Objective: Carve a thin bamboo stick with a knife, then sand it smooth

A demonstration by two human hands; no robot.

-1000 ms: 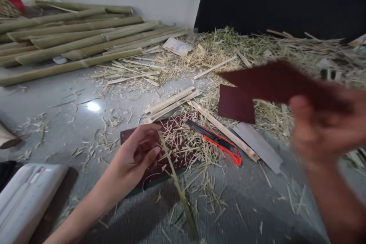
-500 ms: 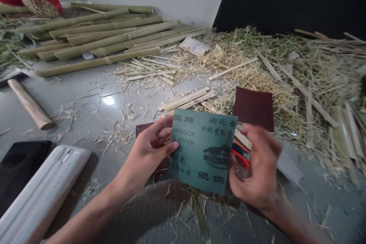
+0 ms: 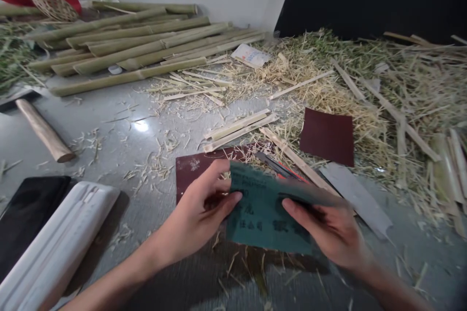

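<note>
Between my hands is a sheet of green-backed sandpaper [image 3: 262, 218] with dark printing, tilted back and curving at its right side. My left hand [image 3: 204, 214] pinches its left edge, thumb on the printed face. My right hand [image 3: 324, 226], a little blurred, grips the right part with its thumb on the print and the fingers behind. Beneath and beyond it, a dark red sandpaper sheet [image 3: 189, 171] lies on the floor. A utility knife [image 3: 279, 167] with red edging and a split bamboo strip [image 3: 297, 158] lie just past the sheet's top edge.
Another dark red sandpaper piece [image 3: 327, 137] and a grey flat blade-like piece [image 3: 355, 199] lie to the right. Bamboo poles [image 3: 146, 48] are stacked at the back, shavings [image 3: 328, 77] heaped at right. A wooden-handled hammer [image 3: 45, 131], black phone-like object [image 3: 31, 218] and white case [image 3: 62, 248] lie left.
My right hand, apart from the sheet's right edge before, now grips it. The sandpaper has tipped back and bent, uncovering more of the knife and the red sheet behind.
</note>
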